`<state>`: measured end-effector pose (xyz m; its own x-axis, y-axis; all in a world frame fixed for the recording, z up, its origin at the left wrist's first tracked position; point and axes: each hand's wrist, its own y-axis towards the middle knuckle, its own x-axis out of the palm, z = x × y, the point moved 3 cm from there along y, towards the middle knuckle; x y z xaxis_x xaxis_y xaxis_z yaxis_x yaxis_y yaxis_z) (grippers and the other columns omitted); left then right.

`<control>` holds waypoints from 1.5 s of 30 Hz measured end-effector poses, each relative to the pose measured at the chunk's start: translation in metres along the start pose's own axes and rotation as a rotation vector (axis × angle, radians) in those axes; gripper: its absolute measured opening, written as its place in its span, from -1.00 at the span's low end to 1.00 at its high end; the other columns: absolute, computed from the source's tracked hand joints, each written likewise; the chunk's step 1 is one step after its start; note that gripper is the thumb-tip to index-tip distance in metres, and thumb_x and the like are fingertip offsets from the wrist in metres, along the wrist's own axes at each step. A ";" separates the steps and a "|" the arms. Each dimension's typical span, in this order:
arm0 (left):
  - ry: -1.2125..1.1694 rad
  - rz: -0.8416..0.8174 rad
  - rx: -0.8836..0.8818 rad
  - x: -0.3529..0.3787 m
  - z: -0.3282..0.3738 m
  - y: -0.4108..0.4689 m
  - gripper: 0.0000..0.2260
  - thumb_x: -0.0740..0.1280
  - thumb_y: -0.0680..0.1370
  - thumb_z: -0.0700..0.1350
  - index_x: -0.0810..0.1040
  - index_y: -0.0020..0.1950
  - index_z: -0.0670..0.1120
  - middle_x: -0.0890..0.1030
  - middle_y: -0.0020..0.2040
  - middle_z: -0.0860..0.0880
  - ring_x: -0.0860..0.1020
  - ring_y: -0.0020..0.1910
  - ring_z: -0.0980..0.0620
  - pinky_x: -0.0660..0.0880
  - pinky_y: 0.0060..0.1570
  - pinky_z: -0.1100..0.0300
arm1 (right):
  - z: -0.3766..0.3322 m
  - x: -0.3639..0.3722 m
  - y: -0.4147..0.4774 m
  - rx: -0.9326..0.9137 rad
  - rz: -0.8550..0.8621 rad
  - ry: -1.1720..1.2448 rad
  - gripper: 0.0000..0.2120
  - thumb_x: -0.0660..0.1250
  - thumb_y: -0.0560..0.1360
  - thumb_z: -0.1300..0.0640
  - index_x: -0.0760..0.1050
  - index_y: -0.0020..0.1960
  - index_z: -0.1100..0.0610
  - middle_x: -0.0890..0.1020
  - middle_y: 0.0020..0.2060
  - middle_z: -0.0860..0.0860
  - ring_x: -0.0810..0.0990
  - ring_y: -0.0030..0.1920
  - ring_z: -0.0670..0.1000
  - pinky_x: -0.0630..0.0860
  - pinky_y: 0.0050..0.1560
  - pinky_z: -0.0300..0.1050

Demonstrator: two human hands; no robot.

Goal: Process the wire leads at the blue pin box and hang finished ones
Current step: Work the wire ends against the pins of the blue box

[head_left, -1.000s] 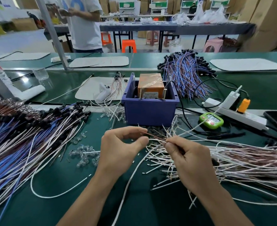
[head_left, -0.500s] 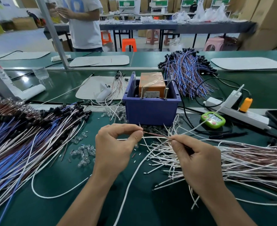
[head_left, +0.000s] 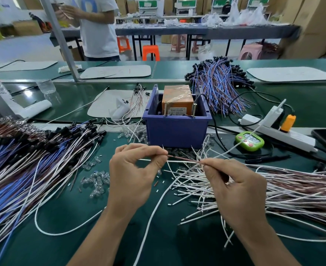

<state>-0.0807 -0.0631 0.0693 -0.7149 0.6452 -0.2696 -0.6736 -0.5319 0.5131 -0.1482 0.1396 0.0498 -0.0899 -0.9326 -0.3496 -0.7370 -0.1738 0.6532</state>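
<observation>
The wire lead (head_left: 185,159) ran nearly level, left to right, stretched between both hands just short of the blue box (head_left: 176,131); the left hand (head_left: 131,175) pinched one end between thumb and forefinger, the right hand (head_left: 235,187) pinched the other; the box stood straight ahead, slightly nearer the left hand; loose white wires (head_left: 273,189) littered the tabletop (head_left: 81,217) beneath.

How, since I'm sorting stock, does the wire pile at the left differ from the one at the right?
The left wire pile mixes blue, white and brown wires; the right wire pile shows only white and brown. The left pile's ends carry black caps; the right pile's ends are bare. Both lie loose on the green bench.
</observation>
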 end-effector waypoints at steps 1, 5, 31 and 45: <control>0.001 -0.002 -0.001 0.000 0.000 0.000 -0.72 0.62 0.38 -0.14 0.70 -0.19 0.26 0.70 -0.17 0.28 0.60 0.03 0.07 0.47 0.20 -0.03 | 0.000 0.000 0.000 -0.010 0.003 -0.006 -0.85 0.44 0.49 0.08 0.75 -0.01 0.06 0.72 -0.19 -0.14 0.67 -0.17 -0.13 0.58 -0.12 -0.15; 0.006 -0.006 0.006 0.000 -0.002 -0.001 -0.70 0.63 0.37 -0.18 0.70 -0.20 0.25 0.70 -0.18 0.26 0.59 0.03 0.06 0.46 0.18 0.05 | -0.001 0.000 0.000 -0.027 0.011 -0.017 -0.86 0.46 0.49 0.08 0.75 -0.01 0.08 0.70 -0.22 -0.15 0.61 -0.20 -0.15 0.52 -0.11 -0.29; -0.100 -0.063 -0.010 0.006 -0.008 0.000 -0.91 0.52 0.47 -0.03 0.71 -0.08 0.17 0.71 -0.27 0.17 0.67 -0.16 0.01 0.52 0.11 -0.32 | 0.003 0.002 0.000 0.012 -0.030 0.007 -0.87 0.43 0.49 0.06 0.74 -0.02 0.02 0.69 -0.21 -0.19 0.60 -0.18 -0.13 0.51 -0.09 -0.22; -0.168 -0.143 -0.172 0.013 -0.018 -0.002 -0.85 0.33 0.62 -0.12 0.58 -0.12 0.06 0.73 -0.25 0.03 0.67 -0.25 0.16 0.50 -0.19 0.42 | 0.011 0.007 -0.002 0.032 -0.070 -0.032 -0.87 0.43 0.51 0.01 0.73 0.01 -0.05 0.70 -0.15 -0.23 0.66 -0.08 -0.11 0.58 -0.06 -0.04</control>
<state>-0.0922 -0.0633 0.0502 -0.5790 0.7944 -0.1833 -0.7975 -0.5051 0.3299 -0.1552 0.1368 0.0385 -0.0588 -0.9077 -0.4155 -0.7635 -0.2273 0.6045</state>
